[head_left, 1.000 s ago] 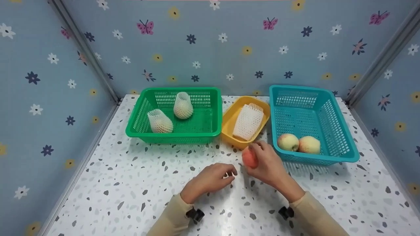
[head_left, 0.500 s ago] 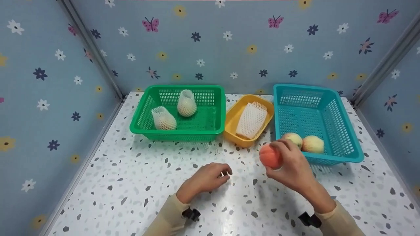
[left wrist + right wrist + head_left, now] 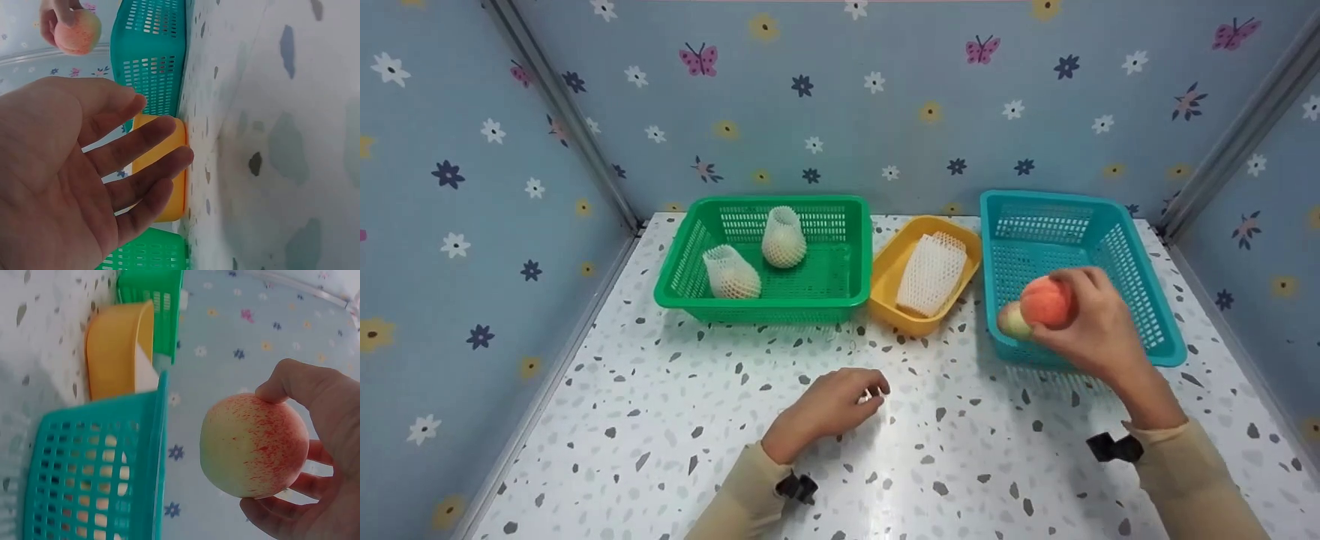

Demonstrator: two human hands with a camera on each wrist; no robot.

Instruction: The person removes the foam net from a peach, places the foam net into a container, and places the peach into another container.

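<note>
My right hand (image 3: pixel 1099 326) grips a red and pale yellow peach (image 3: pixel 1046 302), held over the near part of the teal basket (image 3: pixel 1166 330). Thumb and fingers curl round the fruit from one side in the right wrist view, where the peach (image 3: pixel 253 447) appears above the basket rim. Part of a paler peach (image 3: pixel 1012 321) inside the basket shows beside the held one. My left hand (image 3: pixel 829 409) stays low near the table's middle, holding nothing, its fingers loosely bent and spread in the left wrist view.
A green basket (image 3: pixel 765 304) at the left contains two fruits in white foam nets, one (image 3: pixel 784 244) at the back and one (image 3: pixel 733 279) nearer. Between the baskets stands a yellow tray (image 3: pixel 904 321) with flat foam nets (image 3: pixel 931 276). Flower-patterned walls (image 3: pixel 847 105) enclose the speckled table (image 3: pixel 660 442).
My right hand has carried the peach rightward and away from me, from in front of the yellow tray to over the teal basket. My left hand has barely moved.
</note>
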